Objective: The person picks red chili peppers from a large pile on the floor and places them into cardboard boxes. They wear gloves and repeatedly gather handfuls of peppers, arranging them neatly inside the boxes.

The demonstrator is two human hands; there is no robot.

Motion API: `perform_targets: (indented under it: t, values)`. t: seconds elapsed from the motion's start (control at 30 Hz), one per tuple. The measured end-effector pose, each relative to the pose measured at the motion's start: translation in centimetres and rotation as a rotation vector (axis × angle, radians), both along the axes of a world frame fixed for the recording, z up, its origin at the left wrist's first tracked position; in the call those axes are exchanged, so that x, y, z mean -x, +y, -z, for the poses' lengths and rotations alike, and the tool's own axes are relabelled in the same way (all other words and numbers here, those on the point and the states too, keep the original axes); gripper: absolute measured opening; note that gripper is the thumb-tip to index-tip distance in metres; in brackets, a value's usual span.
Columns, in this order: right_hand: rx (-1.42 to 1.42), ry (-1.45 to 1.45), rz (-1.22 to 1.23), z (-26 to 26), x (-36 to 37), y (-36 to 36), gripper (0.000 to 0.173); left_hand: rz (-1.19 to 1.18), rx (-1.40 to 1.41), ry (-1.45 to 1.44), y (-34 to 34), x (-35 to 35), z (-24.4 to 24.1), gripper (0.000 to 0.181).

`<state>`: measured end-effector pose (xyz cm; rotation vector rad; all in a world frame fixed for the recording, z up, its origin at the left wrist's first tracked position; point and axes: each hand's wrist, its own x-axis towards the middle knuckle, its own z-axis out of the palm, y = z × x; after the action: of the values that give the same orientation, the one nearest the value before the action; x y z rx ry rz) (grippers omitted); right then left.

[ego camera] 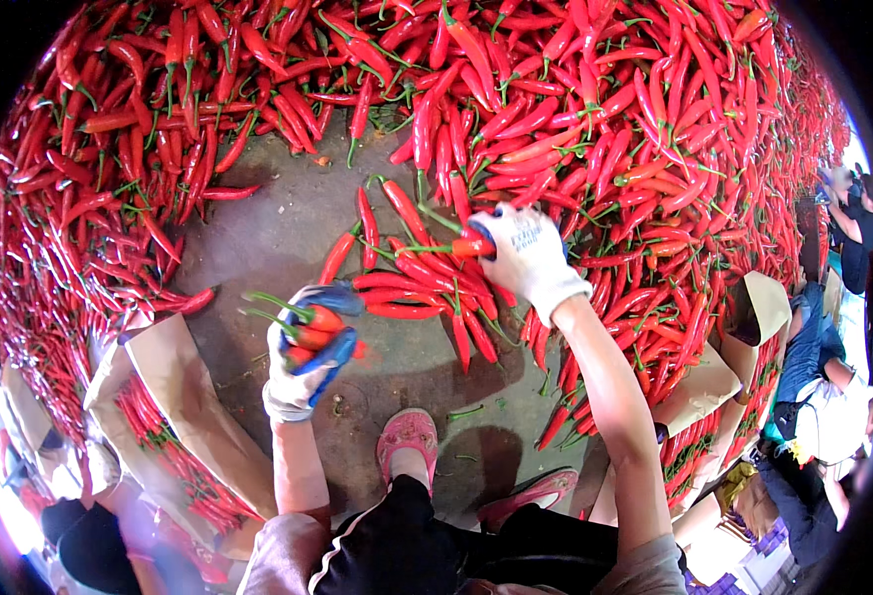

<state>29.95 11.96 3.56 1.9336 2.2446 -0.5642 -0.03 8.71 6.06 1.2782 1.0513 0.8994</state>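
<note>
My left hand [306,357], in a white glove with a blue coated palm, is closed around several red chili peppers [323,318] with their green stems sticking out to the left. My right hand [522,249], in a similar glove, grips at least one red chili pepper [468,246], its stem also pointing left; the fingers are mostly hidden under the glove's back. Between and below the hands, a loose group of red chilies [425,286] lies on the concrete floor [258,238]. The right hand is at the edge of a large chili pile [541,134].
The pile of chilies [154,97] curves round the front and both sides. A paper-lined container of chilies [191,379] stands at left, and another paper-lined one [704,387] at right. My pink shoes [408,439] are on the floor. Other people [816,416] sit at the right edge.
</note>
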Motion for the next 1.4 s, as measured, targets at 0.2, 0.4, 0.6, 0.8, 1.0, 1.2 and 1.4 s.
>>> perform_targets:
  t: [0.2,0.4,0.6,0.8,1.0,1.2,1.4]
  values:
    - [0.239,1.288,0.663,0.8,-1.6,-2.2,0.024,-0.006,0.22,-0.689,0.7,-2.3,-0.3,0.037]
    - [0.224,1.651,0.888,-0.5,1.1,-2.4,0.016,0.017,0.595,-0.53,2.1,-6.7,0.7,0.041]
    - [-0.469,0.717,0.775,-1.1,0.3,5.6,0.041,-0.048,0.539,-0.572,4.3,-10.1,3.4,0.041]
    - [-0.581,0.101,0.565,-2.5,0.7,16.1,0.057,-0.187,0.7,-0.75,4.9,-10.8,7.0,0.039]
    - [-0.581,0.418,0.579,-2.1,0.6,14.6,0.032,-0.232,0.721,-0.803,3.1,-8.3,7.4,0.039]
    - [-0.088,1.336,0.89,-4.4,0.3,5.6,0.028,-0.228,0.648,-0.843,3.0,-9.0,5.1,0.042]
    - [0.297,1.403,0.896,-4.2,0.1,0.3,0.029,-0.139,0.637,-0.752,2.5,-10.7,5.1,0.045]
